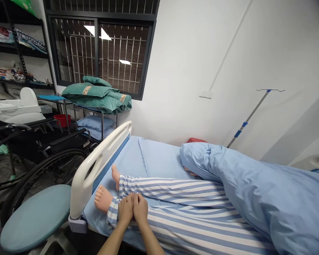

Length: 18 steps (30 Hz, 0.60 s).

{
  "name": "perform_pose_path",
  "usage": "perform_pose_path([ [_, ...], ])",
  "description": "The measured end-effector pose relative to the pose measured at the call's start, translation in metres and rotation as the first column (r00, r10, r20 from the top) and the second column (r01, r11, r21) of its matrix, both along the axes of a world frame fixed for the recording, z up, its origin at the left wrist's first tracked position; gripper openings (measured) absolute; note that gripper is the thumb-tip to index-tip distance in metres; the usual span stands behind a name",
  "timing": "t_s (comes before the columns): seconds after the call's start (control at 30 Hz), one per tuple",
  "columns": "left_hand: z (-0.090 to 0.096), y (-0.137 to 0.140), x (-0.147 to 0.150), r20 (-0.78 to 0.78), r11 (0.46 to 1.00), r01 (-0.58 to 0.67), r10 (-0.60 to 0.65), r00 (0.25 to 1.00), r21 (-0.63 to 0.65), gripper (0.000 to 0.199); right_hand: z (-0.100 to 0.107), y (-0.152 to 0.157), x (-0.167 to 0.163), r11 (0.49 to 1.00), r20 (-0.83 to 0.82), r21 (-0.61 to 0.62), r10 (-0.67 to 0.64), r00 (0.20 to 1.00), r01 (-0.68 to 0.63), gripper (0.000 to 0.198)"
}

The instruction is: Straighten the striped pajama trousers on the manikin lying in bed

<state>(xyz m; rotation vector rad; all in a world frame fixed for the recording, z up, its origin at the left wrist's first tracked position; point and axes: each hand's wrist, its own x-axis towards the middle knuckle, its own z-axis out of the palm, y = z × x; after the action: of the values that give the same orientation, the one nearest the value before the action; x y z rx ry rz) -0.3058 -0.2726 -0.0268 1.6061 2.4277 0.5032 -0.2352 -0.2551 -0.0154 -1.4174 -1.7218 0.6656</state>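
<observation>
A care manikin with smooth, plastic-looking feet (103, 199) lies on the bed in blue-and-white striped trousers (180, 219). My left hand (126, 208) and my right hand (140, 208) are side by side, touching, on its nearer lower leg just above the ankle. Both hands are closed, fingers curled over the far side of the leg, fingertips hidden. Beyond them lies the other leg, its bare foot (116, 176) near the bed end. A light blue quilt (244, 184), bunched to the right, covers the upper body; some fingers (190, 171) show at its edge.
A cream bed end board (81, 184) stands left of the feet. Further left are a round teal stool (37, 217) and a wheelchair (50, 148). Folded green quilts (95, 94) rest on a rack under the window. An IV pole (248, 120) rises behind the bed.
</observation>
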Motion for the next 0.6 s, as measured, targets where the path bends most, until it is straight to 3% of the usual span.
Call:
perform_pose_path([
  [0.3,0.006,0.002,0.0,0.174,0.999,0.022,-0.029,0.984,0.042,0.039,0.001,0.0,0.001,0.998,0.005,0.004,-0.063,0.998,0.063,0.037],
  [0.37,0.012,0.009,-0.004,0.329,0.996,0.008,-0.037,0.944,0.09,0.036,0.0,0.001,0.002,0.998,-0.012,0.006,-0.064,0.998,0.064,0.038],
  [0.47,0.028,0.024,-0.008,0.565,0.98,-0.033,-0.086,0.821,0.198,0.035,-0.001,0.002,0.003,0.998,-0.039,0.018,-0.056,0.998,0.056,0.042],
  [0.6,0.035,0.033,-0.005,0.633,0.962,-0.057,-0.131,0.763,0.269,0.039,-0.002,0.002,0.005,0.998,-0.1,0.04,-0.045,0.994,0.049,0.045],
])
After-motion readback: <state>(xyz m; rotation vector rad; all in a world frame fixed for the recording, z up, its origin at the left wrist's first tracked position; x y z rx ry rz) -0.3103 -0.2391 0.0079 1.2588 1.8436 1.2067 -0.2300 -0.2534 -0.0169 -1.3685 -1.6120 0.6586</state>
